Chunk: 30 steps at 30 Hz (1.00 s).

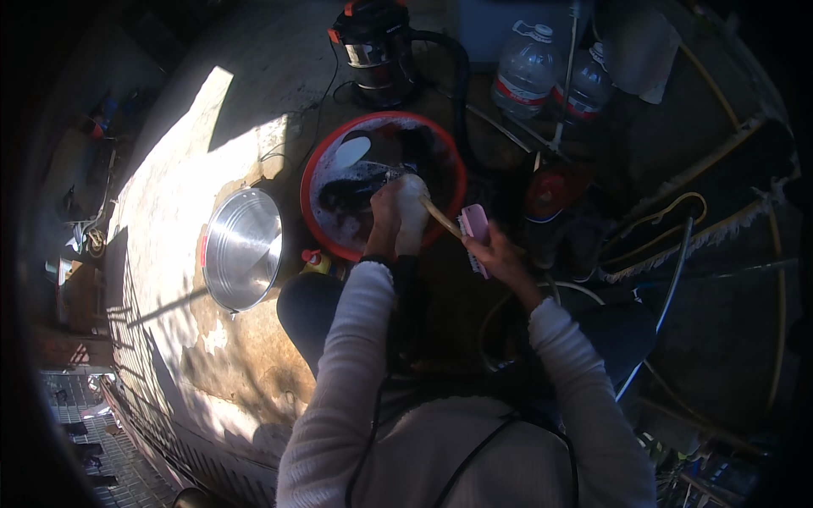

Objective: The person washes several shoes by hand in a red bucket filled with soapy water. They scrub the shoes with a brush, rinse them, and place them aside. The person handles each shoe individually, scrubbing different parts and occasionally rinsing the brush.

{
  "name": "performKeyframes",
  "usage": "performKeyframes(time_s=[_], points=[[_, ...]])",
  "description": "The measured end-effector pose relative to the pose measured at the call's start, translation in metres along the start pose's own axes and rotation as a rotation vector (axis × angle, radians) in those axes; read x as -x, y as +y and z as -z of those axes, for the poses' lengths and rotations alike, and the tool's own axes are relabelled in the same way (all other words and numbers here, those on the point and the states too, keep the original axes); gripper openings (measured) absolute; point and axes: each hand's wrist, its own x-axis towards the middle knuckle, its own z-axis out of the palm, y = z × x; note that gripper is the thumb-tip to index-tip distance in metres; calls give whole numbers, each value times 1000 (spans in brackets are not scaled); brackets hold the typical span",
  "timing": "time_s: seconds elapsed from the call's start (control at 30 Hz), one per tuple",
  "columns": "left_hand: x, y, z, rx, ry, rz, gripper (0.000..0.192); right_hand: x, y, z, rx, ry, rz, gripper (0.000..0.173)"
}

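Observation:
My left hand (385, 211) grips a pale item (413, 206), possibly a shoe or sole, over the near part of a red basin (307, 203). My right hand (498, 254) is shut on a pink scrubbing brush (476, 223) with white bristles, just right of the basin's rim. Between the pale item and my right hand runs a tan tube-like strip (443, 219); whether it is held cannot be told. Foamy water fills the basin. Dark items (349, 192) lie in it, and a white oval piece (353, 151) shows near its far left side.
A metal basin (244, 247) stands on the sunlit floor at left. A bottle with a red cap (312, 256) sits by my knee. Beyond the basin are a canister vacuum (375, 57) with a black hose (462, 82) and large water bottles (524, 70). A fringed mat (686, 197) lies right.

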Motion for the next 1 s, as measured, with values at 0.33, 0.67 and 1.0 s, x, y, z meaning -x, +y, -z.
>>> performKeyframes(time_s=[0.33,0.67,1.0], points=[[-8,-5,7,-209,-14,-150,18,1,1,0,11,29,-8,56],[-5,-17,7,-96,-21,-59,18,-1,4,0,-9,6,-14,56],[3,-11,0,-128,-37,-87,20,0,2,-1,-43,-3,-11,56]])
